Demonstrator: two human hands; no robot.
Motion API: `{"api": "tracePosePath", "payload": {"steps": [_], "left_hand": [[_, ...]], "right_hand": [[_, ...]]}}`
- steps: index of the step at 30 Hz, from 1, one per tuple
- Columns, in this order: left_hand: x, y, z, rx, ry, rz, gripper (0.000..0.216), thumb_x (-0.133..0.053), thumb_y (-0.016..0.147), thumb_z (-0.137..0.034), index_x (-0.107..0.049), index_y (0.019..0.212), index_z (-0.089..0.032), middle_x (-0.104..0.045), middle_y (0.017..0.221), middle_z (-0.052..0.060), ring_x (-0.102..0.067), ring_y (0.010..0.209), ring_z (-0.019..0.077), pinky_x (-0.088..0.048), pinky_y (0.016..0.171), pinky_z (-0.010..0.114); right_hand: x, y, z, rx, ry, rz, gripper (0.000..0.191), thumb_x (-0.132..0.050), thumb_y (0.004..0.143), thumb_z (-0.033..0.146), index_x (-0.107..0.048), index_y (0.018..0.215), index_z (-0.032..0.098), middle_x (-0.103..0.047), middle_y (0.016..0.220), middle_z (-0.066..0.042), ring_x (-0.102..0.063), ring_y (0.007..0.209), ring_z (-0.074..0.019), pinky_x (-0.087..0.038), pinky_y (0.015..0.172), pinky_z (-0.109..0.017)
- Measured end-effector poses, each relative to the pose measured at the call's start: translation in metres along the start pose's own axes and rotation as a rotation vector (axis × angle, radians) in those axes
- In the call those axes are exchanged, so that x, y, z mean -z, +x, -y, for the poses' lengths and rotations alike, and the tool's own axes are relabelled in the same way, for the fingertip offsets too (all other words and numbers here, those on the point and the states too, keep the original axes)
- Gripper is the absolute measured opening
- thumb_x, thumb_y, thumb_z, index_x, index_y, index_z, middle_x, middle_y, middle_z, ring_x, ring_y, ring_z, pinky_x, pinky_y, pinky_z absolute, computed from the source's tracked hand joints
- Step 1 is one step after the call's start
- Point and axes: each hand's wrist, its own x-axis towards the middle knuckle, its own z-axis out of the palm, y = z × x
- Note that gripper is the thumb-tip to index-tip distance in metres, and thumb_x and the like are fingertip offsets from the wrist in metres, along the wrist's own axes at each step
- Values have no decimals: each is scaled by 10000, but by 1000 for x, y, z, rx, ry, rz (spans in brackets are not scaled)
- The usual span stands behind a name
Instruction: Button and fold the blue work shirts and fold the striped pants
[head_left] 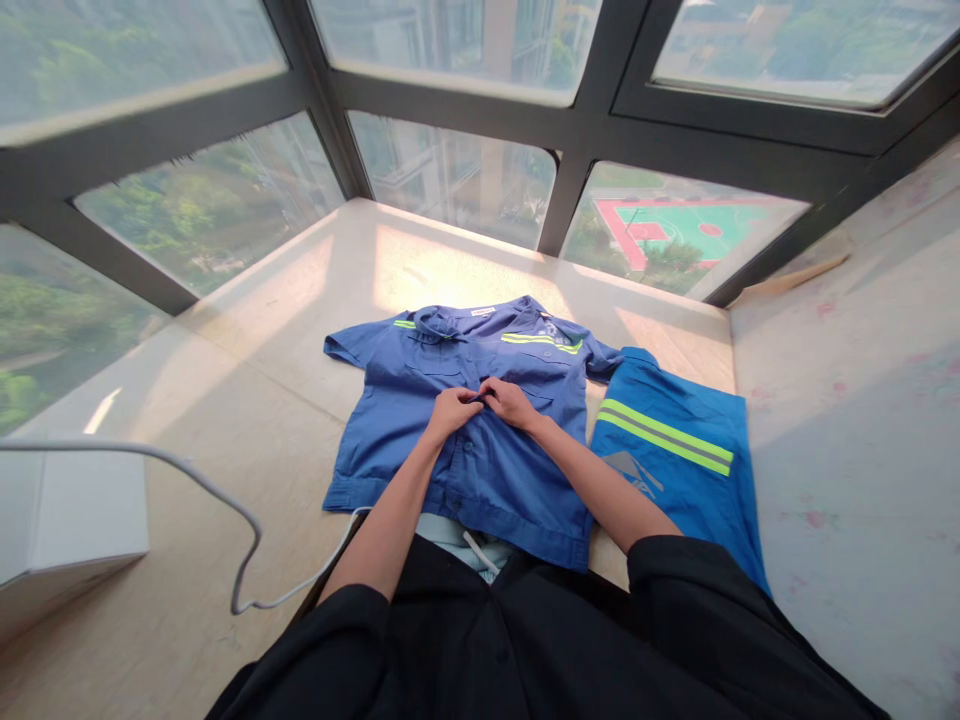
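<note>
Both my hands are busy with the same bit of shirt (390,440) right now. My left hand (452,410) has thumb and fingertips pinched together on the front edge, about midway down, and my right hand (508,402) is doing much the same from the other side, fingers curled in a bit more. The tips nearly meet, so there's just a small dark fold of cloth showing between them. Can't tell if there's a button under there, my fingers cover it. One button (468,446) does show just below, toward the hem.

Pose-wise, both forearms come up from my lap side and angle inward, so they make an upside-down V over the shirt. Elbows are out, wrists low, hands right down near the cloth. The right forearm crosses over the shirt's side, close to the folded blue garment (686,400).

The shirt's lying front up on the sill (262,400) straight ahead of me, collar (487,312) far end, hem near me, short sleeves out to the sides. The folded one with the neon stripes is just to its right. Over on my left there's a cable (202,480) and a white box (90,500).
</note>
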Motion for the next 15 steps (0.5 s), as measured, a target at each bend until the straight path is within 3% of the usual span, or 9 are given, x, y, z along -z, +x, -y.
{"api": "tracePosePath", "payload": {"steps": [15], "left_hand": [[0, 6, 3, 15, 24, -12, 264, -607, 764, -106, -796, 941, -156, -783, 925, 73, -714, 892, 221, -526, 872, 308]], "right_hand": [[1, 3, 4, -3, -2, -11, 146, -546, 859, 135, -646, 946, 196, -695, 872, -22, -604, 779, -164, -441, 765, -252]]}}
